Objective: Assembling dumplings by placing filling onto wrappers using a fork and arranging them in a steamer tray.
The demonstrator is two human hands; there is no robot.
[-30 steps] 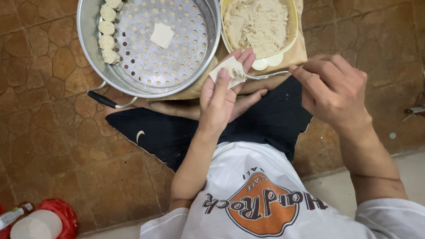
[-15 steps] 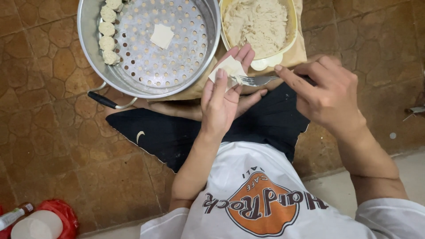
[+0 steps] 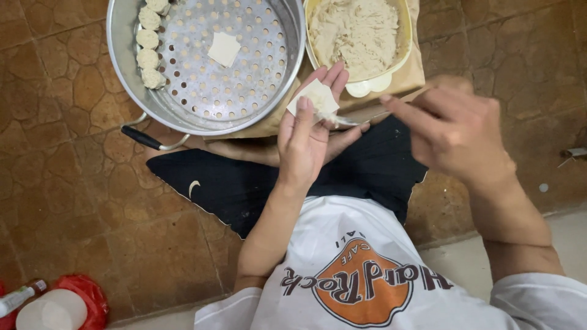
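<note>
My left hand (image 3: 309, 131) cups a square white dumpling wrapper (image 3: 315, 98) on its fingers, thumb resting on the wrapper's lower edge. My right hand (image 3: 455, 131) holds a metal spoon (image 3: 348, 121) whose tip lies on the wrapper; the handle is mostly hidden by the fingers. Just above the hands sits a cream bowl of pale filling (image 3: 358, 30). To its left is a perforated metal steamer tray (image 3: 257, 79) with a row of several formed dumplings (image 3: 148, 49) along its left rim and one loose wrapper (image 3: 224, 49) lying flat.
The bowl rests on a brown board or paper (image 3: 416, 70). My crossed legs in dark shorts (image 3: 244, 183) lie below the hands. The brown stone-pattern floor (image 3: 73, 171) surrounds everything. A red-wrapped container (image 3: 61, 305) and a small bottle (image 3: 18, 296) stand at the bottom left.
My right hand moved left from beside the bowl, bringing the spoon onto the wrapper in my left hand. The left hand stayed almost still.
</note>
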